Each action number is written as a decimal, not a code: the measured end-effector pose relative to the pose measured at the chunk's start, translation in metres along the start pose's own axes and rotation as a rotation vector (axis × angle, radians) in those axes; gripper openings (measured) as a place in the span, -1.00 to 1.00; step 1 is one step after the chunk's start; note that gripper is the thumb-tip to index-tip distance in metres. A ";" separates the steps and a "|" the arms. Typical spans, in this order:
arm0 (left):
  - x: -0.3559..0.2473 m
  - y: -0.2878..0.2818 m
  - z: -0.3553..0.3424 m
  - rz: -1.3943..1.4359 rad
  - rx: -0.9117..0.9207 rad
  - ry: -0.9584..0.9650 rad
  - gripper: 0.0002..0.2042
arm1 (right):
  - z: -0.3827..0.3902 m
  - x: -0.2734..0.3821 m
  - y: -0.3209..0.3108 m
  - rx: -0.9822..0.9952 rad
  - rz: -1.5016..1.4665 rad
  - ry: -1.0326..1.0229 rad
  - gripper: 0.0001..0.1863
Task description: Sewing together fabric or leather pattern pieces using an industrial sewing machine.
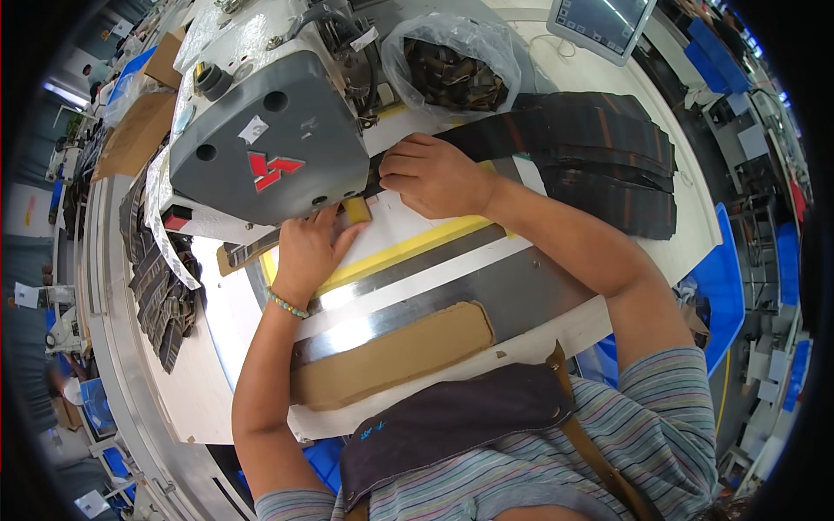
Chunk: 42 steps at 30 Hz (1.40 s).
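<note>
My left hand [306, 253], with a beaded bracelet on its wrist, lies at the lower edge of the grey sewing machine head [261, 139]. Its thumb is spread from the fingers, and the fingertips are partly hidden by the machine. Beside the thumb is a small yellow block [357, 209]. My right hand [439, 178] is bent over the end of a dark fabric strip [482, 137], fingers curled together on it. Below both hands is a white plate with a yellow border [408, 244]. From the right hand the dark strip runs to a stack of dark striped fabric pieces [608, 161].
Behind the right hand stands a clear plastic bag [452, 65] of patterned fabric. A screen [599, 26] is at the far right. Plaid fabric pieces [161, 286] hang at the table's left. A blue bin [728, 286] is beside the table's right edge.
</note>
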<state>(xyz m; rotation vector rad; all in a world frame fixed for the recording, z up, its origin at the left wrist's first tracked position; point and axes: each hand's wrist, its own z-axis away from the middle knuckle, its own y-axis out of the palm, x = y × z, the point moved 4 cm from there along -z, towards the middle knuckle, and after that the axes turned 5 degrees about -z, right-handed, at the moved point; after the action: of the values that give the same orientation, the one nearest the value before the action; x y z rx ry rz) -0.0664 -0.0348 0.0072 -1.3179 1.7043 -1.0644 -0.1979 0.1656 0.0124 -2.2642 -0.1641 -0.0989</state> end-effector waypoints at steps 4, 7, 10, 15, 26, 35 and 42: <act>0.001 -0.002 0.000 0.009 0.033 -0.034 -0.48 | -0.002 0.003 0.001 0.026 -0.011 -0.037 -0.73; 0.002 0.000 0.002 0.012 0.060 -0.059 -0.47 | -0.003 0.007 0.003 0.040 -0.011 -0.089 -0.70; -0.004 -0.005 0.003 0.025 0.094 -0.057 -0.45 | -0.003 0.016 0.003 0.111 0.003 -0.073 -0.65; -0.011 -0.012 0.016 0.046 -0.009 0.058 -0.39 | -0.002 0.030 0.008 0.238 -0.018 0.120 -0.61; -0.006 -0.012 0.020 0.146 0.055 -0.049 -0.37 | 0.000 0.029 0.008 0.180 0.174 0.118 -0.62; -0.008 -0.019 0.021 0.123 0.052 -0.014 -0.35 | -0.002 0.029 0.006 0.171 0.128 0.147 -0.62; -0.008 -0.024 0.021 0.107 0.055 -0.019 -0.36 | -0.002 0.028 0.007 0.174 0.082 0.162 -0.64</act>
<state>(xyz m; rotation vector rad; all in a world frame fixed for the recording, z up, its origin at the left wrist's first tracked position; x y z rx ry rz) -0.0361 -0.0337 0.0212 -1.1848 1.6997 -1.0266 -0.1691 0.1619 0.0124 -2.0763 0.0064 -0.2162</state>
